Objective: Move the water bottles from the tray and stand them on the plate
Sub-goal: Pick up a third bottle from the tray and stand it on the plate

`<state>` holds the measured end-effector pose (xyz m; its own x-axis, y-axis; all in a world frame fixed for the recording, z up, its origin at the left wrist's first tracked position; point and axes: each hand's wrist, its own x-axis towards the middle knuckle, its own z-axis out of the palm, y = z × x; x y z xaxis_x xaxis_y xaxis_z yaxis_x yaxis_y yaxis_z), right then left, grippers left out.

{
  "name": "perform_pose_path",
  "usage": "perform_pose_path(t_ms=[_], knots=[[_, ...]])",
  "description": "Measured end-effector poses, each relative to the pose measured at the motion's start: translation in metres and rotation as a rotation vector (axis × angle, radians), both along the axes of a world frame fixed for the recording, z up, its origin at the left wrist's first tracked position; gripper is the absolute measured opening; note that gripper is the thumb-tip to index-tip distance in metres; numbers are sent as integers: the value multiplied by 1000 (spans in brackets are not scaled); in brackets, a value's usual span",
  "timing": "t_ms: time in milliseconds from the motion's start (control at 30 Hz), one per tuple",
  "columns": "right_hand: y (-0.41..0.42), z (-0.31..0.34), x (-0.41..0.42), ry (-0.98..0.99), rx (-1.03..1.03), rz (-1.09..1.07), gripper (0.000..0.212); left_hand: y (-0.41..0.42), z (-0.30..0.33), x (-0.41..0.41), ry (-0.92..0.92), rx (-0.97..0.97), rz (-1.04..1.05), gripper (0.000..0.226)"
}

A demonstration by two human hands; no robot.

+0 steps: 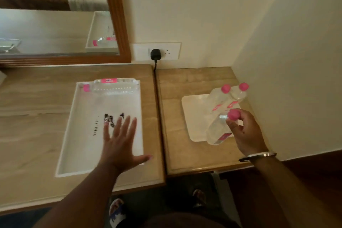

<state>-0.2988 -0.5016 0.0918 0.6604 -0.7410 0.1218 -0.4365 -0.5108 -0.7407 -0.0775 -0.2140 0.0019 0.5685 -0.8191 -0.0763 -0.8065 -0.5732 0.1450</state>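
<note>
A white rectangular tray (74, 135) lies on the left wooden table. One clear water bottle with a pink cap (112, 87) lies on its side at the tray's far end. My left hand (120, 140) hovers flat over the tray's near right part, fingers spread, holding nothing. On the right table a white square plate (194, 109) carries two upright pink-capped bottles (220, 100) at its far right. My right hand (244, 131) grips a third bottle (216, 131) near its pink cap, at the plate's near right corner.
A wood-framed mirror (116, 15) hangs behind the left table. A wall socket with a black plug (155, 54) sits above the gap between the tables, its cable dropping into the gap. A wall closes off the right side.
</note>
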Motion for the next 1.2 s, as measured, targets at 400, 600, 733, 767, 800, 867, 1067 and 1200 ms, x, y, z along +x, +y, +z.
perform_pose_path(t_ms=[400, 600, 733, 767, 800, 867, 1067, 1200], knots=[[-99, -20, -41, -64, 45, 103, 42, -173, -91, -137, 232, 72, 321, 144], [-98, -27, -19, -68, 97, 120, 37, -192, -104, -136, 249, 53, 319, 145], [-96, -40, -11, -32, 108, 81, 39, -192, -111, -134, 235, 30, 289, 143], [-96, -42, -10, -25, 101, 71, 39, -191, -112, -134, 235, 32, 285, 143], [-95, -43, -8, -20, 95, 63, 38, -191, -112, -135, 237, 34, 284, 143], [-94, -44, -4, -13, 82, 49, 37, -192, -113, -133, 251, 42, 278, 143], [-91, -43, -1, -3, 73, 42, 44, -186, -108, -133, 277, 52, 241, 145], [-92, -40, -7, 2, 97, 10, 53, -174, -97, -128, 370, -84, 215, 138]])
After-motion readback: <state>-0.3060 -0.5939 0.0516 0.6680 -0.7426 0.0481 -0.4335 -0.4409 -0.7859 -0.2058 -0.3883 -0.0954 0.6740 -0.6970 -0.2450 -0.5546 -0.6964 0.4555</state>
